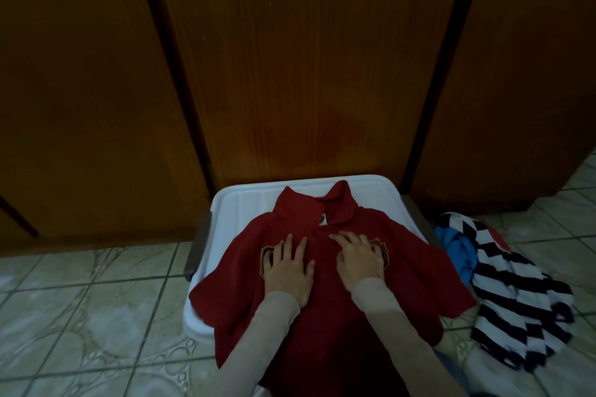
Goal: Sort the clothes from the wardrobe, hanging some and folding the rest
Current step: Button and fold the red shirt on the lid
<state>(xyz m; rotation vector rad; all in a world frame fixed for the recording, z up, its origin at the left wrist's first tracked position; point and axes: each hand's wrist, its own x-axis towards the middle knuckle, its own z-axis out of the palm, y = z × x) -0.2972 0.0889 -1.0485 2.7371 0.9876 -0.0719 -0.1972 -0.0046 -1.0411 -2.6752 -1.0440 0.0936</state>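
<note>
A dark red polo shirt [325,309] lies front up, collar away from me, spread over a white plastic lid or tray [232,206]. Both sleeves hang past the tray's sides. My left hand [288,271] rests flat on the shirt's chest with fingers spread, partly covering a sewn badge. My right hand [358,259] lies flat on the other side of the chest, its fingers reaching toward the placket and covering part of a second crest. Neither hand grips the cloth.
Brown wooden wardrobe doors [290,58] stand shut right behind the tray. On the tiled floor [80,316] to the right lies a heap with a navy-and-white striped garment [519,300] and a blue garment [461,251]. The light is dim.
</note>
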